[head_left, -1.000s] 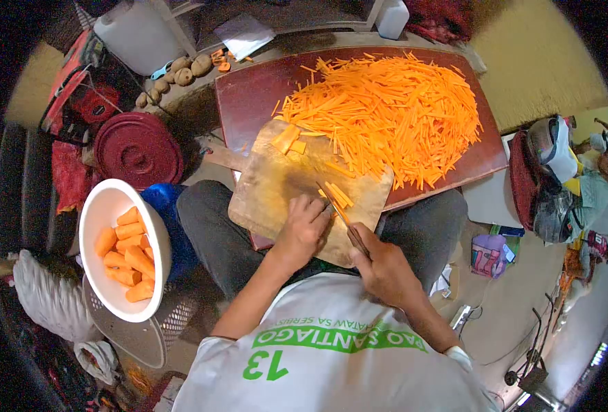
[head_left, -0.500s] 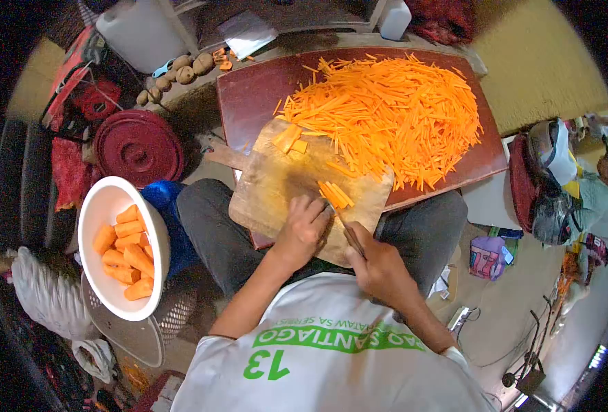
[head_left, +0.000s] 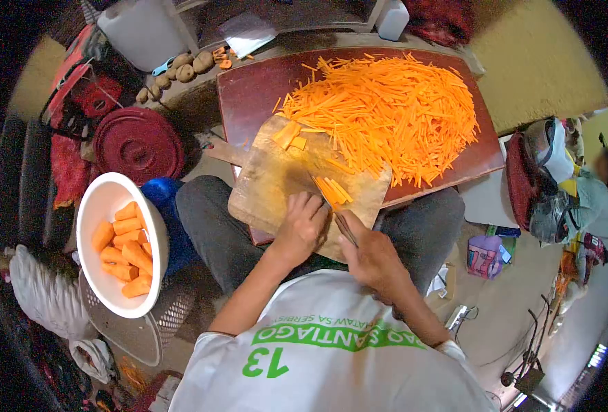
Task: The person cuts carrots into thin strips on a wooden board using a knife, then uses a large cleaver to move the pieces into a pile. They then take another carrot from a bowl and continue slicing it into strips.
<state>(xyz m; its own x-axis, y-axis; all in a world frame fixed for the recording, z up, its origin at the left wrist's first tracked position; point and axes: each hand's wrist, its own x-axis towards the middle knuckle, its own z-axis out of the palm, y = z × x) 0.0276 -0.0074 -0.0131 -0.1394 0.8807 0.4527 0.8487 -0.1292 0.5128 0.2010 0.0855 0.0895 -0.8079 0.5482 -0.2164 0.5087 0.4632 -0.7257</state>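
My right hand (head_left: pixel 374 259) grips a knife (head_left: pixel 346 228), its blade angled up and left over the wooden cutting board (head_left: pixel 256 196). Cut carrot sticks (head_left: pixel 333 191) lie close along the right side of the blade. My left hand (head_left: pixel 302 223) rests on the board just left of the knife, fingers curled down; whatever they press on is hidden beneath them. Several thicker carrot pieces (head_left: pixel 290 136) sit at the board's upper left. A large heap of carrot sticks (head_left: pixel 400 117) spreads from the board's far edge over the dark red table (head_left: pixel 249 89).
At my left stands a white basin (head_left: pixel 87 250) holding peeled carrots (head_left: pixel 136 255). Beyond it are a dark red round lid (head_left: pixel 139 145) and several brown potatoes (head_left: pixel 184 73). A purple bag (head_left: pixel 486 256) lies on the floor at right. Another person (head_left: pixel 596 192) shows at the far right.
The knife blade has tilted and its tip now reaches farther up and left beside the cut sticks. My right hand has shifted slightly; my left hand stays nearly in place.
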